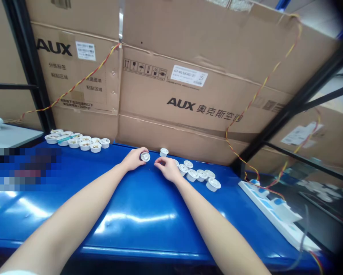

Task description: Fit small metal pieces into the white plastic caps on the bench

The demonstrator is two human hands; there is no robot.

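My left hand [135,159] is wrapped round a small white round plastic cup [145,156], its ringed face turned up towards me. Beside it on the right, my right hand [169,168] has thumb and fingers drawn together; anything pinched there is too small to make out. Just behind the right hand stands a single white cup [164,152] against the cardboard. To its right sits a loose group of several similar white cups [192,175], partly hidden by that hand. At the back left, several white cups [85,145] with brownish contents stand in close rows.
The blue table [125,229] is backed by large cardboard boxes [188,103]. A white power strip [274,214] with plugs lies along the right edge. Twisted red-yellow wires [263,84] hang over the boxes. Black metal posts [31,65] stand at both sides. A blurred patch [29,170] covers the left.
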